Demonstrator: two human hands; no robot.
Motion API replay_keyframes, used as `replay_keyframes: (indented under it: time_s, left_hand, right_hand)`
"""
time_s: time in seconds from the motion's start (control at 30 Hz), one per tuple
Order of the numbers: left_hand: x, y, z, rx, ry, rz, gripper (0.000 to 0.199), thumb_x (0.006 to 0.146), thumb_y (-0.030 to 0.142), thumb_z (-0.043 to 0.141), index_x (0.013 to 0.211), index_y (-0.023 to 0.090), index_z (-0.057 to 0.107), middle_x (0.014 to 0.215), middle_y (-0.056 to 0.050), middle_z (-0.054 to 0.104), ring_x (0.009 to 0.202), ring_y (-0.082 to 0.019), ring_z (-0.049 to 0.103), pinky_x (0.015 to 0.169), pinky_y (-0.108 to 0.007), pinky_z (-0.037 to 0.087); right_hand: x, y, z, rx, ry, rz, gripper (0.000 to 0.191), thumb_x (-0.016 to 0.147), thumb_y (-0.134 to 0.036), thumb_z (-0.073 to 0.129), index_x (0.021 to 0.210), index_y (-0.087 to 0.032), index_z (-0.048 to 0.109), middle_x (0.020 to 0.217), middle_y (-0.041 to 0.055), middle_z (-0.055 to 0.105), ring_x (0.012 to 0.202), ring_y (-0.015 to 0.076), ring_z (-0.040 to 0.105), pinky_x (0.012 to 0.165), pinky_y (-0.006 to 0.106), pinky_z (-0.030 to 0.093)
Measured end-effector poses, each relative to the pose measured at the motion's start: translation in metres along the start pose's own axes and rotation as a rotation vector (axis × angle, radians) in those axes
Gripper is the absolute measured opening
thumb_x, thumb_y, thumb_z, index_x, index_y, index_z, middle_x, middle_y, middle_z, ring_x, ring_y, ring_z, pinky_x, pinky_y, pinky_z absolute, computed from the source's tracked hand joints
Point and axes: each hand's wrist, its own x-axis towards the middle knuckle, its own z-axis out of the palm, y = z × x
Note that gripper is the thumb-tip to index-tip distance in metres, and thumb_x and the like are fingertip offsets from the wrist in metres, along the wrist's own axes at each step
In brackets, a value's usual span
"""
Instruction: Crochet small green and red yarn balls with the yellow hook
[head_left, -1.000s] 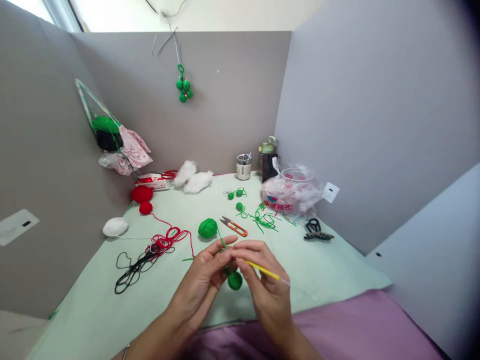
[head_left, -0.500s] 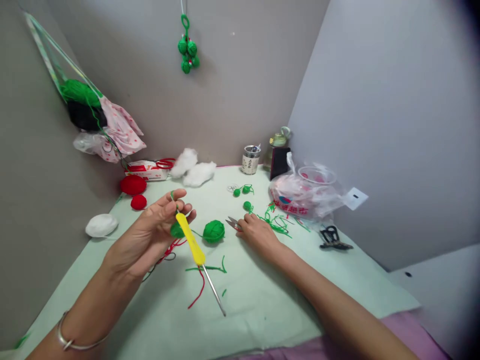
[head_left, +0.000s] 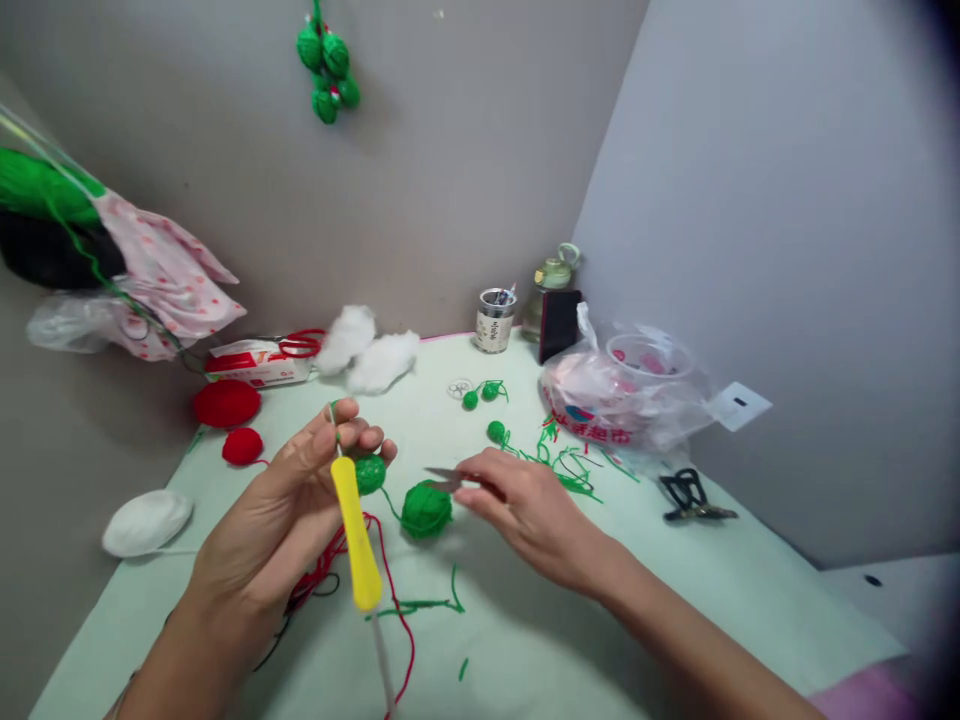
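My left hand (head_left: 277, 515) is closed on a crochet hook with a yellow handle (head_left: 355, 540), its metal shaft slanting down toward me. Green yarn loops over the top near my fingertip, and a small green crocheted ball (head_left: 370, 474) hangs against the fingers. My right hand (head_left: 525, 505) grips small scissors (head_left: 444, 478), blades pointing left, above the green yarn ball (head_left: 426, 510). A strand runs from that yarn ball toward the small ball. Red yarn (head_left: 322, 575) trails on the table under my left hand.
Green yarn scraps (head_left: 562, 465) and small green balls (head_left: 470, 400) lie farther back. A plastic bag (head_left: 615, 390) and black hair clip (head_left: 691, 497) sit at right. Red balls (head_left: 227, 403), a white ball (head_left: 148, 522), white stuffing (head_left: 382, 362) and a pen tin (head_left: 495, 322) stand around.
My right hand has lifted the scissors off the table and brought them left, close to the green yarn ball. The hook in my left hand now hangs more upright. The view has shifted.
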Motion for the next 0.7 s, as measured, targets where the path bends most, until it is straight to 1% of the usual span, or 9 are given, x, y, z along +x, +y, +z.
replay_keyframes:
  time_s: [0.07, 0.13, 0.23, 0.3, 0.4, 0.47, 0.53, 0.6, 0.7]
  left_hand:
    - [0.004, 0.000, -0.001, 0.002, 0.027, -0.020, 0.021, 0.079, 0.012, 0.084, 0.095, 0.019, 0.074, 0.079, -0.001, 0.072, 0.083, -0.019, 0.075, 0.082, -0.029, 0.068]
    - [0.008, 0.001, -0.002, 0.003, 0.090, -0.046, 0.018, 0.080, 0.011, 0.081, 0.095, 0.019, 0.073, 0.079, -0.002, 0.074, 0.085, -0.020, 0.077, 0.083, -0.033, 0.069]
    - [0.013, 0.002, -0.002, -0.006, 0.242, -0.079, 0.016, 0.081, 0.010, 0.075, 0.092, 0.021, 0.071, 0.082, -0.002, 0.076, 0.087, -0.021, 0.078, 0.081, -0.034, 0.070]
    - [0.016, 0.002, -0.003, -0.017, 0.297, -0.107, 0.017, 0.078, 0.010, 0.075, 0.089, 0.023, 0.070, 0.080, 0.000, 0.077, 0.090, -0.023, 0.080, 0.079, -0.032, 0.070]
    - [0.019, 0.001, -0.008, -0.005, 0.258, -0.141, 0.024, 0.074, 0.009, 0.079, 0.091, 0.024, 0.070, 0.077, 0.003, 0.078, 0.099, -0.025, 0.080, 0.083, -0.034, 0.069]
    - [0.021, -0.001, -0.012, 0.006, 0.193, -0.165, 0.028, 0.073, 0.011, 0.083, 0.094, 0.024, 0.070, 0.076, 0.003, 0.078, 0.104, -0.027, 0.079, 0.085, -0.036, 0.069]
    - [0.021, -0.003, -0.012, 0.023, 0.133, -0.186, 0.028, 0.073, 0.015, 0.086, 0.095, 0.023, 0.071, 0.072, 0.003, 0.076, 0.107, -0.028, 0.078, 0.082, -0.038, 0.070]
    - [0.021, -0.005, -0.011, 0.044, 0.094, -0.189, 0.026, 0.073, 0.014, 0.086, 0.093, 0.023, 0.072, 0.076, 0.002, 0.077, 0.108, -0.028, 0.077, 0.082, -0.038, 0.070]
    - [0.021, -0.008, -0.006, 0.055, 0.091, -0.173, 0.021, 0.073, 0.012, 0.086, 0.088, 0.021, 0.073, 0.086, 0.000, 0.079, 0.106, -0.026, 0.078, 0.085, -0.034, 0.069]
  right_hand:
    - [0.006, -0.013, 0.003, -0.002, -0.006, -0.018, 0.030, 0.104, -0.046, 0.055, 0.105, -0.021, 0.072, 0.092, 0.0031, 0.072, 0.079, 0.0161, 0.063, 0.070, 0.027, 0.041]
    - [0.012, -0.021, 0.005, 0.001, 0.013, -0.044, 0.032, 0.102, -0.048, 0.058, 0.104, -0.020, 0.073, 0.091, 0.0032, 0.071, 0.075, 0.0148, 0.061, 0.068, 0.027, 0.039]
    - [0.018, -0.025, 0.005, 0.048, 0.039, -0.069, 0.032, 0.102, -0.048, 0.059, 0.107, -0.020, 0.073, 0.091, 0.0027, 0.071, 0.076, 0.0138, 0.061, 0.068, 0.026, 0.038]
    - [0.022, -0.026, 0.007, 0.052, 0.044, -0.072, 0.033, 0.101, -0.048, 0.060, 0.113, -0.021, 0.073, 0.093, 0.0029, 0.072, 0.078, 0.0144, 0.063, 0.069, 0.026, 0.038]
    - [0.027, -0.025, 0.013, -0.020, 0.040, -0.081, 0.040, 0.100, -0.052, 0.060, 0.123, -0.022, 0.071, 0.094, 0.0041, 0.072, 0.080, 0.0164, 0.065, 0.067, 0.027, 0.036]
    - [0.030, -0.022, 0.017, -0.053, 0.032, -0.112, 0.042, 0.100, -0.054, 0.059, 0.124, -0.022, 0.072, 0.093, 0.0040, 0.073, 0.080, 0.0166, 0.066, 0.065, 0.027, 0.035]
    - [0.030, -0.018, 0.020, -0.057, 0.029, -0.159, 0.041, 0.100, -0.054, 0.058, 0.122, -0.022, 0.073, 0.092, 0.0037, 0.074, 0.081, 0.0162, 0.067, 0.065, 0.026, 0.036]
    - [0.030, -0.014, 0.020, -0.036, 0.033, -0.203, 0.040, 0.101, -0.052, 0.058, 0.120, -0.020, 0.074, 0.090, 0.0036, 0.075, 0.081, 0.0156, 0.068, 0.066, 0.025, 0.037]
    - [0.029, -0.007, 0.020, 0.058, 0.016, -0.265, 0.036, 0.101, -0.048, 0.060, 0.119, -0.020, 0.074, 0.096, 0.0041, 0.078, 0.083, 0.0143, 0.070, 0.069, 0.023, 0.042]
